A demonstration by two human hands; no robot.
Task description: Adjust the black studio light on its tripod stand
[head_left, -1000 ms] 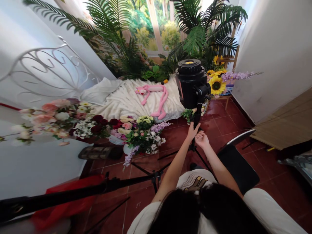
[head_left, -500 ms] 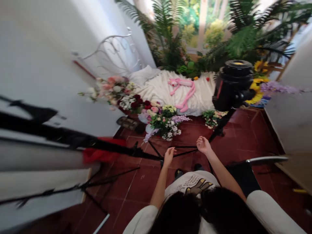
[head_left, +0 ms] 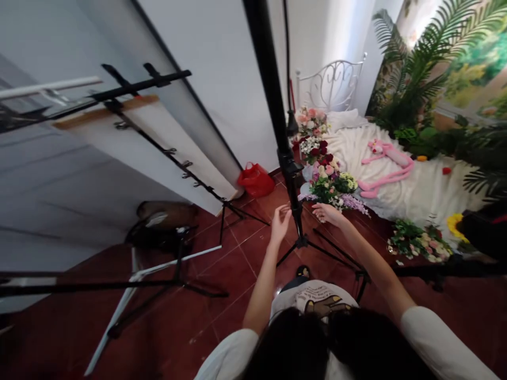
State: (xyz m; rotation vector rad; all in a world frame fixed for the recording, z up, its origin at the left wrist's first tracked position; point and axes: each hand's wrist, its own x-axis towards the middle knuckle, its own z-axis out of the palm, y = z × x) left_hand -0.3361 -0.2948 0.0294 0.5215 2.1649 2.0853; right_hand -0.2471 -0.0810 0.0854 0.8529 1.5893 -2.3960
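A black light stand (head_left: 293, 195) rises upright in front of me, its tripod legs spread on the floor. Just left of its pole is my left hand (head_left: 280, 224), fingers loosely bent and apart, with nothing seen in it; whether the fingertips touch the pole I cannot tell. On the pole's other side, a short gap away, my right hand (head_left: 327, 214) is empty with its fingers partly spread. A black clamp knob (head_left: 291, 164) sits on the pole above both hands.
Bunches of flowers (head_left: 327, 177) line a white-draped bed (head_left: 344, 148) with a pink plush toy (head_left: 390, 155). A red plastic bag (head_left: 256, 180) rests by the wall. Backdrop boards (head_left: 190, 153) with clips and more stand legs (head_left: 174, 282) occupy the left. A dark lamp (head_left: 485, 232) is at right.
My view has turned left, bringing the boards and red bag into sight. The light stand's pole now stands between my hands, and both hands have come up beside it.
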